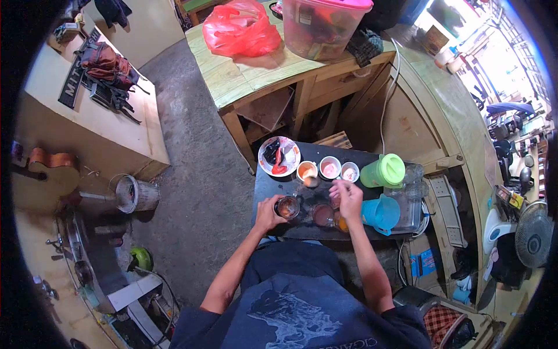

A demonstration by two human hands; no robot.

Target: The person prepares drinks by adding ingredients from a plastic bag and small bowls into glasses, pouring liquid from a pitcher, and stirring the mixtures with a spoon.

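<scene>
My left hand is wrapped round a glass with dark brown contents, at the left front of the black table. My right hand pinches a spoon, its bowl close to a white cup with orange contents. Two more small cups follow to the right, one with pink contents and one with whitish contents. Below my right hand stand a glass of brown liquid and an orange one, partly hidden.
A plate with black and red items sits at the table's far left corner. On the right are a green lidded pitcher, a blue jug and clear glasses. A wooden counter holding a red plastic bag stands beyond.
</scene>
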